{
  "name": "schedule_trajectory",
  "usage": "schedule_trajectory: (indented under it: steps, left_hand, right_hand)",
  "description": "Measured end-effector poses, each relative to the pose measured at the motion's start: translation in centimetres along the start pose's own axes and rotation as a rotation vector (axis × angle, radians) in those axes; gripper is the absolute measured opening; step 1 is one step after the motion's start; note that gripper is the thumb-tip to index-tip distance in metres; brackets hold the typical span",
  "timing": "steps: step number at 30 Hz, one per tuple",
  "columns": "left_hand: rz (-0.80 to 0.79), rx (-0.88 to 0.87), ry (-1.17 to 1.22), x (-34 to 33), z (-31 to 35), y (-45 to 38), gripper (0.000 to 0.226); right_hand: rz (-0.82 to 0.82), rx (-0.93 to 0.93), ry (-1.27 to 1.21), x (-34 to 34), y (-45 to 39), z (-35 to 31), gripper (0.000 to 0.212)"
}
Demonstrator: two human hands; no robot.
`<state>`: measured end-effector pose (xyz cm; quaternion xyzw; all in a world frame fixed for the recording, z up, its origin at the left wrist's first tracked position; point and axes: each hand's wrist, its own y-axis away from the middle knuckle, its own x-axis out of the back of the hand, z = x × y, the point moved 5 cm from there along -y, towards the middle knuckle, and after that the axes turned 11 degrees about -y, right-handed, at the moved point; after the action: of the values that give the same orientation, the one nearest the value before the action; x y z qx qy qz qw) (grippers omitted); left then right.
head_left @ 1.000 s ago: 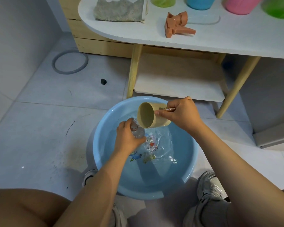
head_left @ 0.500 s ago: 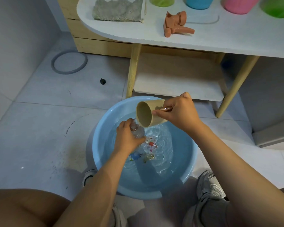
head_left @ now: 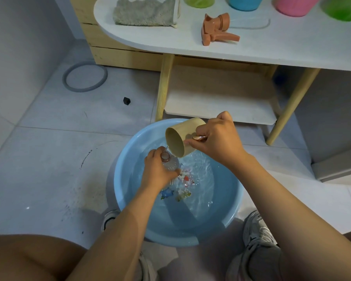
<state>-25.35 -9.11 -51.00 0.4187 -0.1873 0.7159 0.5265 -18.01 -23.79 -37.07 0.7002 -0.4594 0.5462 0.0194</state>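
**Hand state.** The left hand (head_left: 157, 173) is curled around a small clear bottle (head_left: 170, 163). It grips the body, and the copper-coloured neck stands free above the thumb. The right hand (head_left: 217, 140) pinches a beige cup (head_left: 187, 127) between thumb and fingers, at what appears to be a copper-coloured handle on the cup's side.

**Location of the work.** Both hands are over a blue basin (head_left: 170, 239) that stands on the floor below them and is part-filled with water. The bottle sits low, just above the water surface. The cup is higher, on the far right side of the left hand.

**Governing relation.**
- The cup's long axis lies close to horizontal, and its open mouth faces the left hand.
- The cup's lower lip sits just above the bottle neck, near it but apart from it. A thin trickle appears to bridge the gap.
- The bottle's long axis is tilted, with the neck pointing up and away from the person, toward the cup lip.
- The neck opening is narrow against the wide cup mouth, so lip-to-neck alignment probably decides whether water enters the bottle or runs down into the basin.
- The right hand controls pour angle, and the left hand controls the target.

**Other items.** An orange trigger sprayer head (head_left: 217, 29) lies on the counter (head_left: 292, 43), well beyond the right hand. It probably fits the bottle neck.
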Motion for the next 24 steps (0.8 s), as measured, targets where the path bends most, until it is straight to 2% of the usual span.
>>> schedule_trajectory:
  steps: [6, 16, 24]
  left_hand:
    - [-0.021, -0.008, 0.007, 0.1, 0.2, 0.2, 0.051]
    - [-0.028, 0.023, 0.030, 0.3, 0.4, 0.2, 0.051]
    - [-0.036, 0.081, 0.020, 0.2, 0.3, 0.1, 0.060]
  right_hand:
    - [0.031, 0.049, 0.031, -0.1, 0.2, -0.3, 0.038]
    - [0.074, 0.135, 0.060, -0.3, 0.3, -0.8, 0.043]
    - [0.130, 0.221, 0.092, -0.5, 0.7, -1.4, 0.043]
